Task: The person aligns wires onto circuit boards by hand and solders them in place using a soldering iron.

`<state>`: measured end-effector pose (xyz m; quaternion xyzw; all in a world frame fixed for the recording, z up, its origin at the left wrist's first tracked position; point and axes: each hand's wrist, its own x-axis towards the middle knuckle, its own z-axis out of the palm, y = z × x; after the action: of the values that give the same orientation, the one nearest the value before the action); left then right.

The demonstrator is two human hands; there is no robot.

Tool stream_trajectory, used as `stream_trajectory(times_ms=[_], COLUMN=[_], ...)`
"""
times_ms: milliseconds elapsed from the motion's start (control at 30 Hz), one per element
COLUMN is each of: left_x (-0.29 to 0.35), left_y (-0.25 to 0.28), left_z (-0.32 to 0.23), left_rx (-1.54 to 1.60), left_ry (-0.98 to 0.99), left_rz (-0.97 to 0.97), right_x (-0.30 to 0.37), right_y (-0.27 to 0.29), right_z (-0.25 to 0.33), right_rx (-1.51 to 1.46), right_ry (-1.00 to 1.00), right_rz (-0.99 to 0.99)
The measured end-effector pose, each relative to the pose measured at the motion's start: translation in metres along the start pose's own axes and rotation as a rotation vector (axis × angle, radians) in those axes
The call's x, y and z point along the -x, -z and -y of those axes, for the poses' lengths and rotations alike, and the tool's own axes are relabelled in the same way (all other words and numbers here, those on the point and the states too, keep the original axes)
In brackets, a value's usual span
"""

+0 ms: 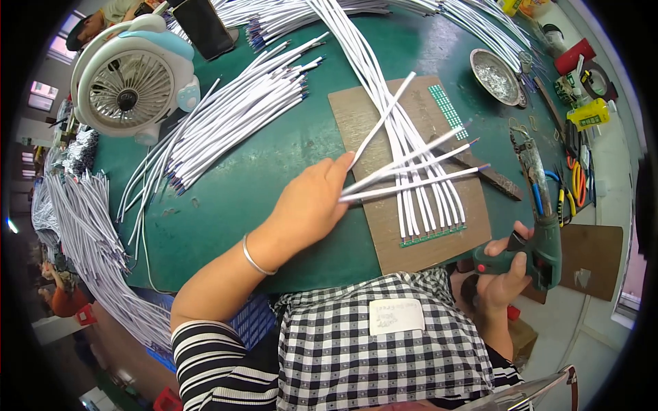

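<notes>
My left hand (308, 195) is closed around a few loose white cables (421, 183), whose stripped coloured ends point right. They cross over a row of white cables (413, 218) joined at their near ends to a narrow green circuit board strip (439, 237). Under these lies a brown board (473, 222). At the right, my right hand (504, 277) grips the green handle of a soldering gun (545, 250), its metal barrel pointing away from me. On the brown board's far right part rests a green circuit board panel (447, 111), near a dark metal bar (499, 183).
Cable bundles (236, 127) lie left on the green table (226, 229), with more hanging over its left edge. A fan (130, 89) and a phone (203, 29) stand far left. At right are a metal bowl (495, 77), pliers (563, 202) and a yellow bottle (589, 115).
</notes>
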<state>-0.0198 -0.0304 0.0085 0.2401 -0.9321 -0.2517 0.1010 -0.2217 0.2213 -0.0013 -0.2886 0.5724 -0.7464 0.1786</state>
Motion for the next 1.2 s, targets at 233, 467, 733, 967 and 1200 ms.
stream_trajectory(times_ms=[233,467,733,967,1200], left_x=[-0.008,-0.022,-0.034,-0.076,-0.046], left_y=[0.019,0.001,0.034,0.037,0.036], left_z=[0.001,-0.018,0.036,0.106,0.075], left_rx=[1.014,0.652,-0.341,-0.324,-0.07], left_ry=[0.215,0.115,-0.047,-0.062,-0.089], left_rz=[0.291,0.524,-0.117,-0.5,-0.43], right_x=[-0.01,-0.016,-0.006,-0.002,0.007], right_y=[0.016,0.005,-0.014,-0.024,-0.025], right_z=[0.015,0.02,-0.002,-0.007,-0.005], right_rx=[0.029,-0.024,-0.034,-0.011,-0.07], right_ry=[0.169,0.206,0.069,-0.011,-0.171], right_rz=[-0.196,-0.277,-0.05,0.01,0.046])
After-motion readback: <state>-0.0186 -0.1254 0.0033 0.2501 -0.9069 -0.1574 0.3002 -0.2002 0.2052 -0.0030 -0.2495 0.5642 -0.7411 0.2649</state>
